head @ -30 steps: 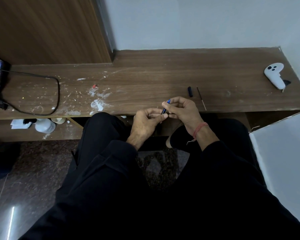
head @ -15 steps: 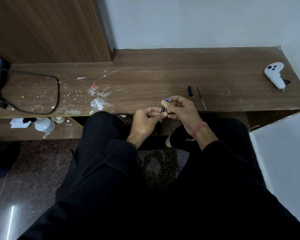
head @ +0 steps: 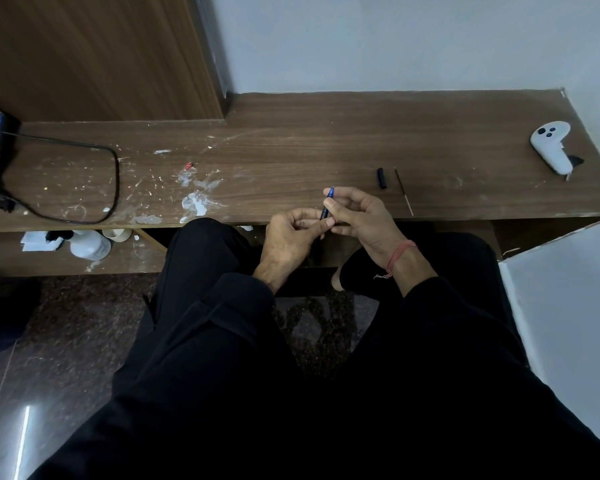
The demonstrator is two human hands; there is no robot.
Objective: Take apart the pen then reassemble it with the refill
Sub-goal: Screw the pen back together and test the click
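A blue pen barrel point(head: 327, 203) stands nearly upright between both hands, just in front of the wooden shelf's near edge. My right hand point(head: 362, 220) pinches its upper part with thumb and forefinger. My left hand point(head: 291, 237) grips its lower end, which the fingers hide. On the shelf to the right lie a short black pen cap point(head: 381, 178) and a thin refill point(head: 404, 191), both apart from the hands.
The wooden shelf point(head: 291, 150) carries white paint smears point(head: 196, 202) at left, a black cable loop point(head: 94, 181) and a white controller point(head: 552, 147) at far right. A white panel point(head: 565, 306) stands at right. Bottles sit on a lower shelf at left.
The pen barrel has tipped slightly more upright and my right thumb and forefinger have shifted along it. The hands stay in the same place.
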